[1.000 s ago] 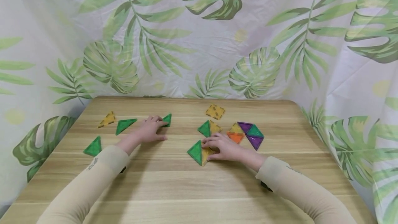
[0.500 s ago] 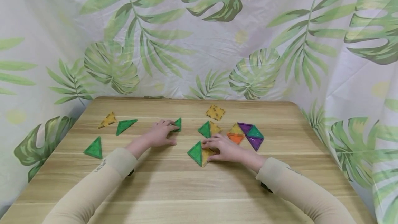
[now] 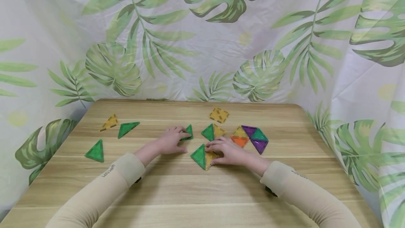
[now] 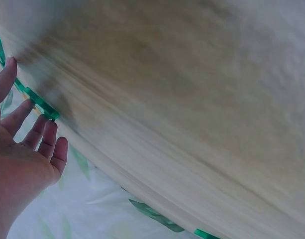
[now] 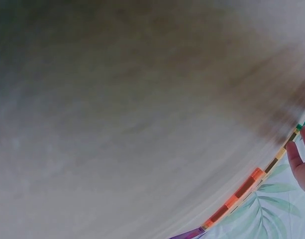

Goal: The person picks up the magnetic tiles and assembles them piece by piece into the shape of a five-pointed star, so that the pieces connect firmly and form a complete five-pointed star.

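Observation:
With its fingertips, my left hand touches a green triangular magnetic tile, its thumb held apart from the tile. The left wrist view shows this hand with extended fingers at the green tile's edge. Fingers of my right hand rest on a yellow triangular tile, partly covering it. That yellow tile lies edge to edge with a green triangular tile. Only a few fingers of the right hand show in the right wrist view.
Behind the right hand lie a small green-yellow pair and a yellow square. Purple, orange, yellow and green triangles form a cluster to the right. Loose triangles at left are yellow and green, on the wooden table.
My left hand has slid the green triangle to the right and slightly nearer, toward the joined tiles. The right hand has stayed at the yellow tile.

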A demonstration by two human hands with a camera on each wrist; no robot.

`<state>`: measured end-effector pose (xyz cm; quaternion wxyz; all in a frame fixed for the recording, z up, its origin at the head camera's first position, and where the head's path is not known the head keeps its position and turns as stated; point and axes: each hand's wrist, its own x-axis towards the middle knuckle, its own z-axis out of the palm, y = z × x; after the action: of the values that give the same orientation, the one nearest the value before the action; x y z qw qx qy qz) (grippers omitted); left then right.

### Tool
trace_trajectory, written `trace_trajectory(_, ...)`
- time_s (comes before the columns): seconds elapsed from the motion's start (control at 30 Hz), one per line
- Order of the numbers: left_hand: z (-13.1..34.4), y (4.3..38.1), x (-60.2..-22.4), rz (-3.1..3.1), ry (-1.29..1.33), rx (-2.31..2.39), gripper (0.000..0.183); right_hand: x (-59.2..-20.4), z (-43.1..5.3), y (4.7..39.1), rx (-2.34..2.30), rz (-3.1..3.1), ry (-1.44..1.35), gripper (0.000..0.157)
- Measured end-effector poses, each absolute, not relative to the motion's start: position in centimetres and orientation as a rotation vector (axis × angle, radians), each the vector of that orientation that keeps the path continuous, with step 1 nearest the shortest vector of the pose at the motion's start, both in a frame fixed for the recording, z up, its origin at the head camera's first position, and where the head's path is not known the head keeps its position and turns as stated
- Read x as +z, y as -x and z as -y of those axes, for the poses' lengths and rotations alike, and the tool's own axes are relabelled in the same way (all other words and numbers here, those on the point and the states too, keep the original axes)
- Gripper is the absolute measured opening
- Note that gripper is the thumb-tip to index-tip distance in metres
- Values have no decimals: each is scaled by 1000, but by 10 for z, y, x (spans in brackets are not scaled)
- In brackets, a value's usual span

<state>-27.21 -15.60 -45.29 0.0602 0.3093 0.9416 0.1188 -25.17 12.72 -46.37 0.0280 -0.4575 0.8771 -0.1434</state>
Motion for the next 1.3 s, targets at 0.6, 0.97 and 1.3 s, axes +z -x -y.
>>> trace_trajectory(0.6,205,280,-441,-2905,-869,566,67,-452,-86,264,-262,-2743,1354,61)
trace_trajectory(0.97,281,283,-421,-2973,-581,396,70,-456,-48,284,-215,-2755,1337,67)
trace_trajectory(1.3,338,291,-434,-2999,-455,405,73,-460,-49,292,-242,-2700,1269,61)
